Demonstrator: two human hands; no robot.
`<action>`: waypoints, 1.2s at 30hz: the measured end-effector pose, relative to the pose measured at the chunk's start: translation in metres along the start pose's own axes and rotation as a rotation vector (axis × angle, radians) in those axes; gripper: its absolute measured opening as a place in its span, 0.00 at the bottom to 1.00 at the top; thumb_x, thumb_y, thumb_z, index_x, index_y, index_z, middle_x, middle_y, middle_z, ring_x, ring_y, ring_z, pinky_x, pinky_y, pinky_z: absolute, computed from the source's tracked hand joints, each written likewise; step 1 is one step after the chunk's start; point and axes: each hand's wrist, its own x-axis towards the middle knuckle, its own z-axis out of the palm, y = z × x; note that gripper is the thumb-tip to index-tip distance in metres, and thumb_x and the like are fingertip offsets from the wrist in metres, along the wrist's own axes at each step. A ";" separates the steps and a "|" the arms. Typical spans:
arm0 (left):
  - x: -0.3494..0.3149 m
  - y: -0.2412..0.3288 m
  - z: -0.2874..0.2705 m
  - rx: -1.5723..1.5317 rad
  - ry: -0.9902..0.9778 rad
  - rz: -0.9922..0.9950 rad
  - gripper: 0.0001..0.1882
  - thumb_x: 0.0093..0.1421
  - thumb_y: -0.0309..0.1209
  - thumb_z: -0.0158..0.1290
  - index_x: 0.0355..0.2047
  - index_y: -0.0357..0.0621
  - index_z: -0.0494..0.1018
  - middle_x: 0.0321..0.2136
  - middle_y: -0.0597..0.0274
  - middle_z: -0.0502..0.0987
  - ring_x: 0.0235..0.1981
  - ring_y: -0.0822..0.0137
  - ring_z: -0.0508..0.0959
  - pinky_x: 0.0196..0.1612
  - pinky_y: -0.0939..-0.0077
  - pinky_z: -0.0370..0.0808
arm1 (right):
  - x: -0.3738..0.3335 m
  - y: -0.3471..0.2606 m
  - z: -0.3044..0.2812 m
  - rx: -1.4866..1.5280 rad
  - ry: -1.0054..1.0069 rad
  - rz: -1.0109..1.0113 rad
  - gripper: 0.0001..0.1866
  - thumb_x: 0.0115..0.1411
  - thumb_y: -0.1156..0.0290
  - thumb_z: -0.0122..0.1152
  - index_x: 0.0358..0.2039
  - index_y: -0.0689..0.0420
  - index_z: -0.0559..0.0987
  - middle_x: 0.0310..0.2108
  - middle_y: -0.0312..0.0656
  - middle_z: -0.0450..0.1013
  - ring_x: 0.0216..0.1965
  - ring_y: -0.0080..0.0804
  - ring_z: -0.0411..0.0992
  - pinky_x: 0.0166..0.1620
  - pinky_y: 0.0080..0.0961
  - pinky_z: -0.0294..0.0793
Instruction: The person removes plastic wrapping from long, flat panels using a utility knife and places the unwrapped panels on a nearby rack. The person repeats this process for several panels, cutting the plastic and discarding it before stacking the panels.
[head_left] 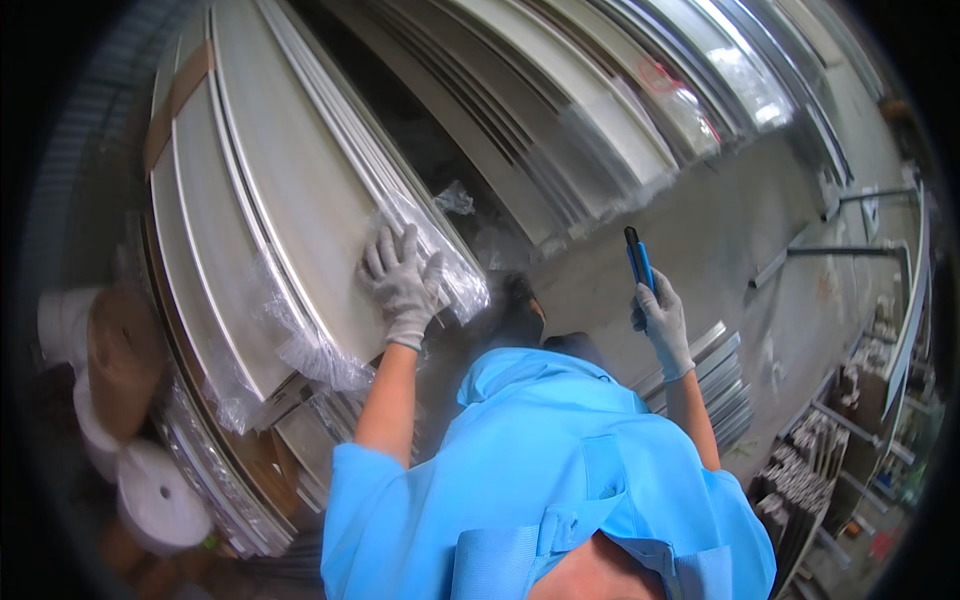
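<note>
My left hand (402, 280), in a pale grey glove, lies with fingers spread on the near end of a stack of long light-coloured panels (290, 170). Clear plastic film (445, 265) wraps the panel ends beside its fingers, crumpled at the edge. Off to the right, my right hand (663, 322), gloved the same way, is closed round a slim blue and black utility knife (638, 255). The knife points up and away from me, apart from the panels. Whether a blade is out I cannot tell.
More film-wrapped long panels (600, 120) lie beyond a dark gap. White rolls (160, 500) and a brown roll (125, 345) stand at the left. Metal profiles (715, 375) lie by my right arm. A rack (840, 440) and metal bars (840, 250) are at the right.
</note>
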 end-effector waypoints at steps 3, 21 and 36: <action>0.004 0.001 -0.007 0.003 -0.007 0.007 0.31 0.62 0.61 0.49 0.60 0.63 0.73 0.63 0.53 0.67 0.63 0.46 0.63 0.64 0.36 0.57 | 0.040 -0.024 0.016 -0.012 -0.054 -0.015 0.23 0.68 0.67 0.58 0.61 0.58 0.70 0.26 0.31 0.70 0.23 0.16 0.69 0.26 0.17 0.70; 0.012 0.006 -0.034 -0.205 -0.134 -0.379 0.41 0.62 0.66 0.44 0.69 0.58 0.61 0.69 0.46 0.57 0.70 0.43 0.55 0.70 0.38 0.47 | 0.197 -0.205 0.346 -0.146 -0.894 -0.321 0.25 0.69 0.67 0.59 0.64 0.55 0.65 0.30 0.33 0.70 0.25 0.17 0.70 0.29 0.17 0.74; 0.028 0.042 -0.012 -0.201 -0.349 -0.825 0.41 0.54 0.71 0.48 0.58 0.58 0.71 0.65 0.43 0.62 0.67 0.34 0.58 0.64 0.20 0.49 | 0.367 -0.265 0.614 -0.510 -0.902 -0.910 0.28 0.64 0.66 0.60 0.64 0.53 0.66 0.31 0.50 0.77 0.31 0.46 0.79 0.38 0.40 0.77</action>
